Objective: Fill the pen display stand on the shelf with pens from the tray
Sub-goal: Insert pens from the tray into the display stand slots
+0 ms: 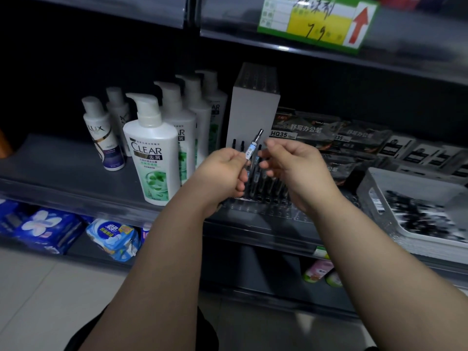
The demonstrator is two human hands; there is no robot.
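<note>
Left hand (225, 171) grips a pen (253, 148), right hand (291, 163) loosely curled; tray (372, 188) holds pens.

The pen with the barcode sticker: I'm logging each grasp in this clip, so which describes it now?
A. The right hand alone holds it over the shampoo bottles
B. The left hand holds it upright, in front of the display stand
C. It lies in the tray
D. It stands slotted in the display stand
B: the left hand pinches the pen by its lower barrel, tip end up, in front of the display stand; the right hand is beside it.
</note>
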